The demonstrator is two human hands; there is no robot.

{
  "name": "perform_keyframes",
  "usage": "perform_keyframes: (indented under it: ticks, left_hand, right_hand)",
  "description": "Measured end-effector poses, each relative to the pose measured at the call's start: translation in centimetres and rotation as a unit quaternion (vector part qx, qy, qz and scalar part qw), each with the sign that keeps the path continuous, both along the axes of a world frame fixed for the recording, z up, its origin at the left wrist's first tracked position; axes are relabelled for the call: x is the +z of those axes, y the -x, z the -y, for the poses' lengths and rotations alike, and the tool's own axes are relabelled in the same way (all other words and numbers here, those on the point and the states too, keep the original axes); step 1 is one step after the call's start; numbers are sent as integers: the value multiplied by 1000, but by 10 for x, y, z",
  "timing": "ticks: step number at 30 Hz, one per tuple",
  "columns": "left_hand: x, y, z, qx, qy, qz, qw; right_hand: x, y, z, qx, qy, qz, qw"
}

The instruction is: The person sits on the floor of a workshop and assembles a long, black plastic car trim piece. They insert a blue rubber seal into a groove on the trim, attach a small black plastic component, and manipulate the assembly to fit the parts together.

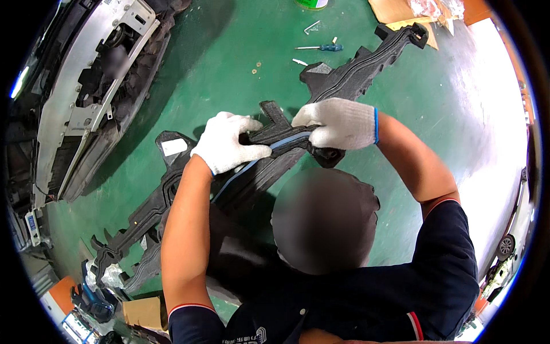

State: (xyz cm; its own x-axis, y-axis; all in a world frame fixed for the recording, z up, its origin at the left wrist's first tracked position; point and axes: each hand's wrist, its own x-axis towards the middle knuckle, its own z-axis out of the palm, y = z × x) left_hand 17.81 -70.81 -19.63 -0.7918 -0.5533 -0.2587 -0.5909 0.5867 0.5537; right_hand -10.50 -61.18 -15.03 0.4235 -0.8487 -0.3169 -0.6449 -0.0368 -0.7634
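Head view: Both my gloved hands work at a long black molded part (346, 74) stretching from near left to far right above a green floor (200, 69). My left hand (230, 140) grasps the part near its middle, thumb and fingers straddling the ridge beside a thin blue strip (289, 139). To its right, my right hand (339, 124) is closed on the same part, fingers at the strip's right end. Beyond lie a screwdriver (330, 47) and a hex key (311, 26); a vehicle's exposed front end (80, 109) stands at left.
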Motion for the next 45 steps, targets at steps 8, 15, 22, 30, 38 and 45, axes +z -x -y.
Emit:
perform_keyframes:
  ticks: [8,15,22,30,38,45]
  left_hand:
    - [-2,8,-5,3,-1,42,999]
    - [-13,2,-7,-37,41,21,998]
    - [-7,7,-1,-52,-4,31,998]
    - [-13,0,8,-67,-72,-9,995]
    - [-8,0,13,-103,-21,-24,994]
    - [-10,-15,24,-71,-107,-20,992]
  right_hand:
    - [-4,-26,29,58,-79,-149,984]
    - [-36,-25,21,101,22,-140,985]
    - [-38,-17,19,72,23,-98,992]
    - [-36,-17,16,56,16,-83,995]
    - [-34,-15,11,54,39,-93,993]
    - [-1,-23,20,49,-19,-146,988]
